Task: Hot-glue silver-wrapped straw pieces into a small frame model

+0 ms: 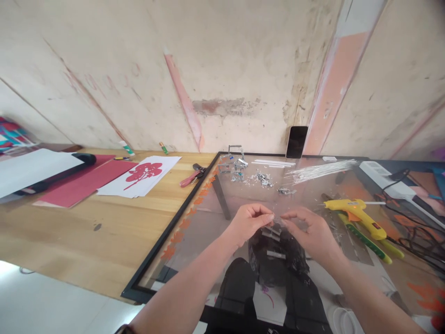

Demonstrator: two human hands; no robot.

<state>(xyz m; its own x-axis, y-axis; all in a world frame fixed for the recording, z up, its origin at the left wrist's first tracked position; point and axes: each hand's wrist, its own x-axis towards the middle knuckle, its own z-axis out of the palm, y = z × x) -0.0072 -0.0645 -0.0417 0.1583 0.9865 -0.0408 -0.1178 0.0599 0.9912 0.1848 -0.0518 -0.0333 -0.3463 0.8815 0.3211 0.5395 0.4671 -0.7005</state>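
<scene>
My left hand [248,222] and my right hand [309,232] meet over a black-framed mirror [194,195] lying flat on the wooden table [114,227]. Both pinch a small shiny silver piece [277,217] between thumb and fingertips. Right under the hands lies a dark crumpled bag [278,260] with a few small silver strips on it. More silver scraps [262,178] lie scattered on the glass further back.
A yellow glue gun [354,213] and a green-handled tool [368,241] lie right of my hands, with cables and a white power strip [389,178]. A phone [296,142] leans on the wall. Red paper cutouts [142,174] and pink-handled scissors [191,177] lie left.
</scene>
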